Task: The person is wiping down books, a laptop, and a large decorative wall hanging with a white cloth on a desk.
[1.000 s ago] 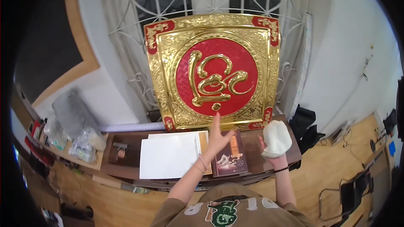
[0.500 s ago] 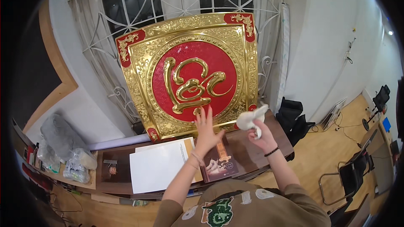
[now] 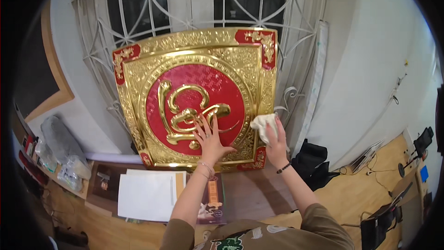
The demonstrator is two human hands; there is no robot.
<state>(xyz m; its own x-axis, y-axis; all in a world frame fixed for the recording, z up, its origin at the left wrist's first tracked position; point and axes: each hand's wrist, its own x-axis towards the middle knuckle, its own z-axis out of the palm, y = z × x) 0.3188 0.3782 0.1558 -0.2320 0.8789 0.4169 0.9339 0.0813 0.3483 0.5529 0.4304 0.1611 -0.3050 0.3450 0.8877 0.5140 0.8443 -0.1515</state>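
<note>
A large square gold-and-red relief plaque (image 3: 199, 76) leans upright against the window grille, standing on a dark wooden table. Raised gold lettering crosses its round red centre. My left hand (image 3: 210, 143) has its fingers spread over the lower part of the red circle, at the lettering; whether every fingertip touches cannot be made out. In my right hand (image 3: 276, 148) is a crumpled white cloth (image 3: 265, 125), held against the plaque's lower right gold border. The palm side of this hand is hidden.
White papers (image 3: 145, 196) and a dark printed box or book (image 3: 212, 203) lie on the table (image 3: 259, 192) before the plaque. Plastic-wrapped bundles (image 3: 74, 171) sit at the left. A black bag-like thing (image 3: 311, 164) and office chairs (image 3: 381, 222) are to the right.
My right hand has brought the cloth up and left onto the plaque's right border. My left hand now reaches higher over the lettering. The view has shifted, too.
</note>
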